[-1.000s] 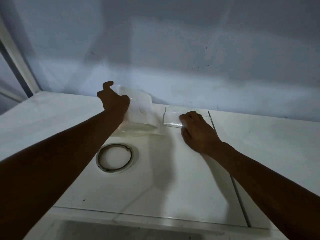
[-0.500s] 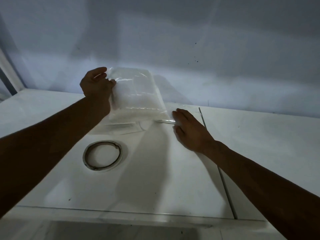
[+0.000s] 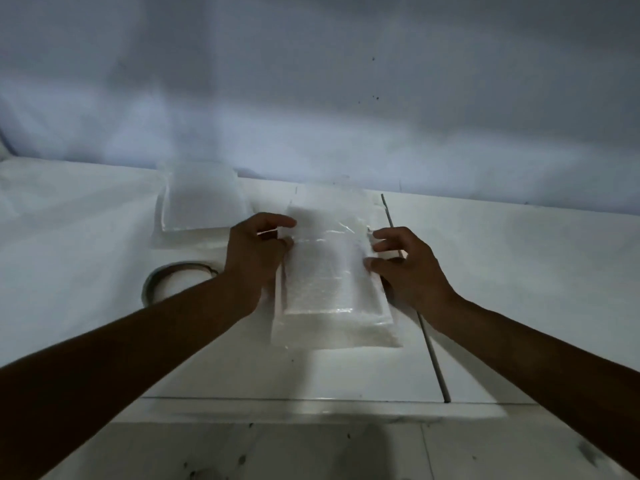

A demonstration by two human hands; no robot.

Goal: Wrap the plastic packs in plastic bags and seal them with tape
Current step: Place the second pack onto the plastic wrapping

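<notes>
A clear plastic pack [image 3: 325,271] lies flat in the middle of the white table on top of a larger thin plastic bag [image 3: 336,332], which sticks out below it. My left hand [image 3: 254,258] pinches the pack's upper left edge between thumb and curled fingers. My right hand [image 3: 412,268] holds the right edge with curled fingertips and thumb. A roll of clear tape [image 3: 162,277] lies to the left, partly hidden behind my left forearm.
A stack of more plastic packs [image 3: 201,202] sits at the back left against the pale wall [image 3: 346,98]. A dark seam [image 3: 429,344] runs down the table [image 3: 519,289] just right of the bag. The table's front edge is near me.
My left hand lifted a pack off the back-left stack, carried it right and toward me, and it now lies on the bag. My right hand shifted to the pack's right edge.
</notes>
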